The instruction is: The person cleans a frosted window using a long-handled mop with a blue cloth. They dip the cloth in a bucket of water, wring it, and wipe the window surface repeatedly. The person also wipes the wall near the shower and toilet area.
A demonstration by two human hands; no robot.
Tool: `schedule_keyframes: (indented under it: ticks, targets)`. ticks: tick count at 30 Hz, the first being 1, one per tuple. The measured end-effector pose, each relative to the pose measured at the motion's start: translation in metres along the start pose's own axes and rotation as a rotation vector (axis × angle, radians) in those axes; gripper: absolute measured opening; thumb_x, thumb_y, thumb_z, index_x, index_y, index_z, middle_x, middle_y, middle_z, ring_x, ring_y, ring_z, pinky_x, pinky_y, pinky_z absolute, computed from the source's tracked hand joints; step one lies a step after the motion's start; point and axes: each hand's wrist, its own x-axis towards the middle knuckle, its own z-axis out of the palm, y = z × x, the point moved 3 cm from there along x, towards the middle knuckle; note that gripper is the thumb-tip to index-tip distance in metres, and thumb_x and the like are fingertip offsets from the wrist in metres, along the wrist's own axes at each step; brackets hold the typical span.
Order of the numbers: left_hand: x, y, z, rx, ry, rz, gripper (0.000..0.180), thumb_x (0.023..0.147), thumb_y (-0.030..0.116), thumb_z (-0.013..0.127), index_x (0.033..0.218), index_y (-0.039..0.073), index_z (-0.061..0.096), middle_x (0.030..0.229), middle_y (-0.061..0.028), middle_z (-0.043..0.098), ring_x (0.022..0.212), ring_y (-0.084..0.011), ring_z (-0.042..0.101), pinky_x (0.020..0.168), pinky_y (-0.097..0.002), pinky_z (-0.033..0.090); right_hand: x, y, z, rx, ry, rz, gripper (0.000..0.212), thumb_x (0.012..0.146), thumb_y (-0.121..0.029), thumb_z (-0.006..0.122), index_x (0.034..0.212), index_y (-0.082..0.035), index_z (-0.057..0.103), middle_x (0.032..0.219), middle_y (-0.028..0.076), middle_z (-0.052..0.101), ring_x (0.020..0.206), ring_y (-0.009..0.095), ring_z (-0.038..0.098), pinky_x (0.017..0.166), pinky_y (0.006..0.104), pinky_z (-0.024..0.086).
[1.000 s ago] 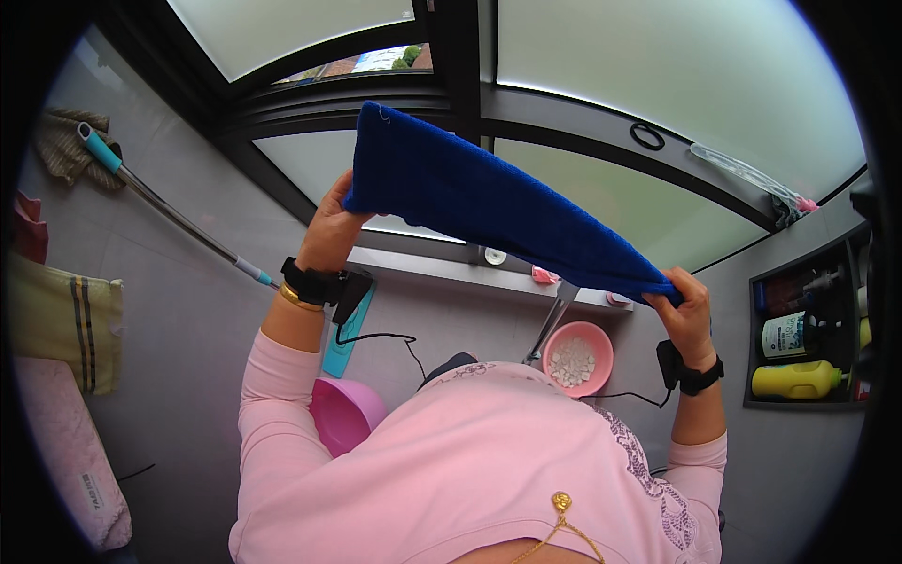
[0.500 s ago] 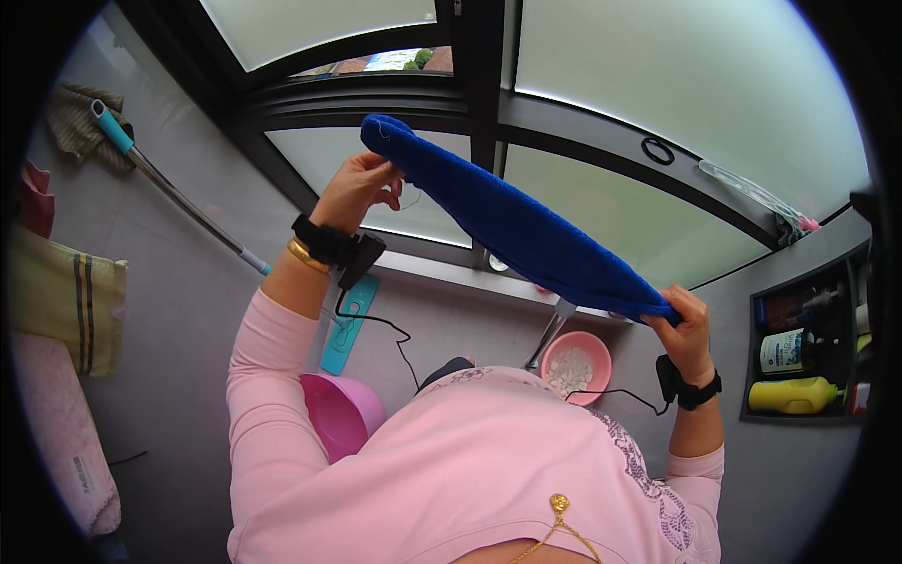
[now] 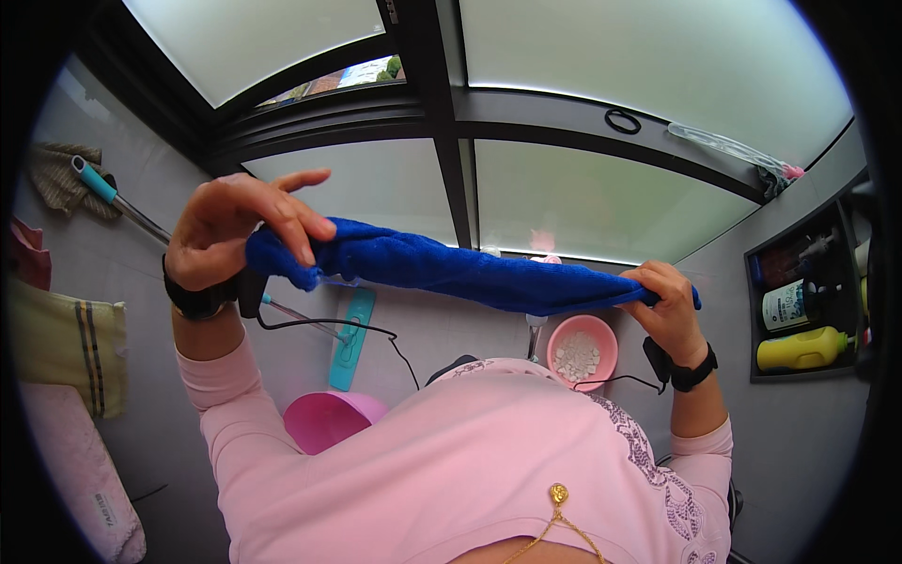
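One blue cloth (image 3: 451, 273), left end lowered, right grip (image 3: 671, 310) pinching it, left grip (image 3: 230, 221) unclear

1. Apparently a home's washroom or laundry balcony; which, I cannot tell.
2. Frosted windowpanes (image 3: 648, 66) in dark frames (image 3: 427, 75).
3. A striped towel (image 3: 54, 352) and turquoise flat mop (image 3: 349, 357).
4. A magenta basin (image 3: 324, 421) and pink basin (image 3: 608, 346).
5. A wall shelf (image 3: 789, 376) holding a yellow bottle (image 3: 799, 349).
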Motion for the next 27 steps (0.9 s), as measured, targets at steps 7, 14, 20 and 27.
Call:
schedule_keyframes:
  ticks: [7, 14, 20, 27]
  targets:
    - [-0.007, -0.019, 0.022, 1.39, 0.342, 0.086, 0.038, 0.07, 0.006, 0.081, 0.105, 0.013, 0.068, 0.077, -0.0042, 0.061, 0.1, -0.0268, 0.062, 0.11, -0.0499, 0.031, 0.007, 0.001, 0.003, -0.004, 0.056, -0.03, 0.025, 0.067, -0.009, 0.078, 0.089, -0.002, 0.069, 0.072, 0.01, 0.061, 0.066, 0.025, 0.055, 0.062, 0.033, 0.042]
    - [-0.013, -0.059, 0.021, 0.965, 0.762, 0.067, 0.068, 0.073, -0.002, 0.078, 0.133, 0.011, 0.05, 0.127, -0.0091, 0.049, 0.124, -0.0277, 0.046, 0.102, -0.0403, 0.044, 0.001, 0.008, -0.002, -0.149, 0.139, -0.096, 0.027, 0.069, -0.02, 0.08, 0.092, -0.008, 0.071, 0.076, 0.007, 0.064, 0.069, 0.024, 0.058, 0.065, 0.0336, 0.044]
    - [-0.008, -0.078, 0.028, 1.177, 0.706, 0.16, 0.038, 0.078, -0.004, 0.073, 0.109, 0.015, 0.058, 0.131, -0.0114, 0.048, 0.117, -0.0299, 0.055, 0.096, -0.0402, 0.049, -0.009, 0.013, 0.011, -0.339, 0.346, -0.05, 0.036, 0.069, -0.02, 0.079, 0.103, -0.013, 0.068, 0.086, 0.004, 0.065, 0.087, 0.024, 0.06, 0.092, 0.0416, 0.038]
    - [-0.015, -0.102, 0.025, 0.939, 0.781, 0.19, 0.027, 0.077, 0.001, 0.076, 0.099, 0.011, 0.065, 0.139, -0.0126, 0.041, 0.121, -0.0297, 0.051, 0.101, -0.0393, 0.042, -0.016, 0.013, 0.008, -0.383, 0.461, 0.021, 0.036, 0.066, -0.007, 0.077, 0.1, -0.012, 0.066, 0.09, 0.005, 0.062, 0.09, 0.025, 0.056, 0.093, 0.0423, 0.036]
